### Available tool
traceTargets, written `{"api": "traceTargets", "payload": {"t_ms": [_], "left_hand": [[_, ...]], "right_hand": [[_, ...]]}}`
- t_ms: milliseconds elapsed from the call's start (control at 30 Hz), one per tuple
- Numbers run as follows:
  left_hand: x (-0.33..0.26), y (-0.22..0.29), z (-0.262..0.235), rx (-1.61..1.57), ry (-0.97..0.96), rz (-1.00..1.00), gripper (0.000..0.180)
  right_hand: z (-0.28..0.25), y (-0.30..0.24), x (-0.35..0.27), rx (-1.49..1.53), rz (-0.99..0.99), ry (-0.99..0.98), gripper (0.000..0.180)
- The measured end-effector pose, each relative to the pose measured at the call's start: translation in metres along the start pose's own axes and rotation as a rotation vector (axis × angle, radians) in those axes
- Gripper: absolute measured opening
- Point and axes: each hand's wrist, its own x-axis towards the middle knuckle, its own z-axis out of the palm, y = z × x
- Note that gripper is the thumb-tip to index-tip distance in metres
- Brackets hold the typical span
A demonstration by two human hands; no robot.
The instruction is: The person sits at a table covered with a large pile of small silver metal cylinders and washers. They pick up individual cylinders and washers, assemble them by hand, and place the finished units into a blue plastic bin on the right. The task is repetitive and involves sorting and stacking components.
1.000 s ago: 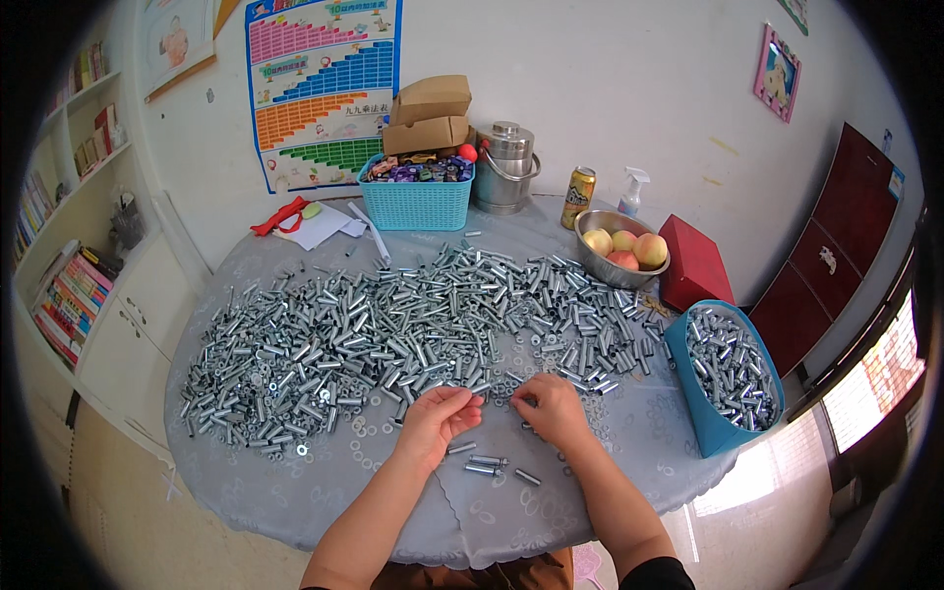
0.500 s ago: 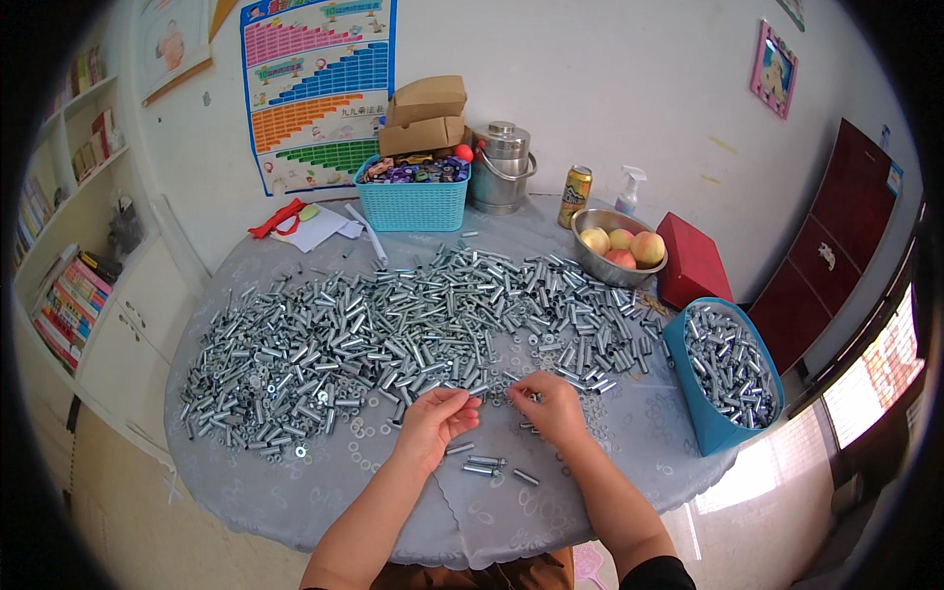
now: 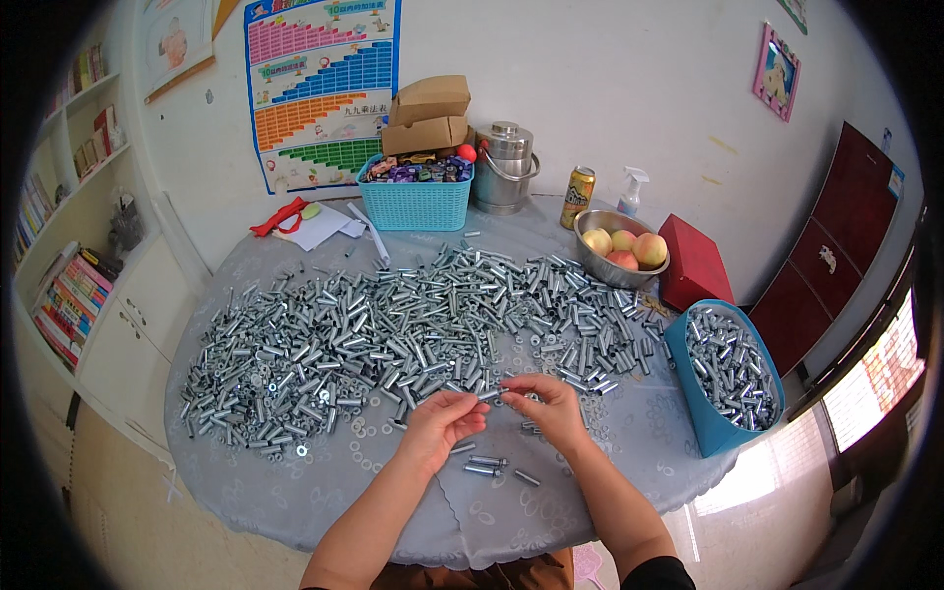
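My left hand (image 3: 441, 427) is closed in a pinch on a short silver metal sleeve (image 3: 489, 395), just in front of the heap. Close beside it, my right hand (image 3: 551, 408) pinches at the sleeve's right end; whatever small part its fingertips grip is too small to make out. Behind both hands spreads a big heap of loose metal sleeves and bolts (image 3: 344, 329). Several bolt-and-sleeve pieces (image 3: 483, 470) lie on the cloth between my forearms, with a single one (image 3: 527, 478) apart to the right. Flat washers (image 3: 358, 449) are scattered left of my left hand.
A blue bin (image 3: 700, 418) full of metal pieces stands at the right edge of the grey-covered table (image 3: 295, 501). Farther back are a red box (image 3: 691, 264), a steel bowl (image 3: 610, 270) of fruit, a can (image 3: 578, 197), a spray bottle (image 3: 630, 195), a metal pail (image 3: 503, 177) and a turquoise basket (image 3: 413, 208).
My right hand has moved left and my hands have come together, so the fingertips now meet at the sleeve. The pieces on the table look unmoved; the view has shifted slightly.
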Motion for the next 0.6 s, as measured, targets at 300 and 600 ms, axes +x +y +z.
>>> {"api": "traceTargets", "payload": {"t_ms": [300, 600], "left_hand": [[0.004, 0.0, -0.004, -0.039, 0.004, 0.022, 0.012], [0.003, 0.0, -0.002, -0.03, 0.012, 0.01, 0.012]], "right_hand": [[-0.009, 0.014, 0.005, -0.614, -0.29, -0.047, 0.015], [-0.008, 0.022, 0.005, -0.858, -0.368, -0.11, 0.015]]}}
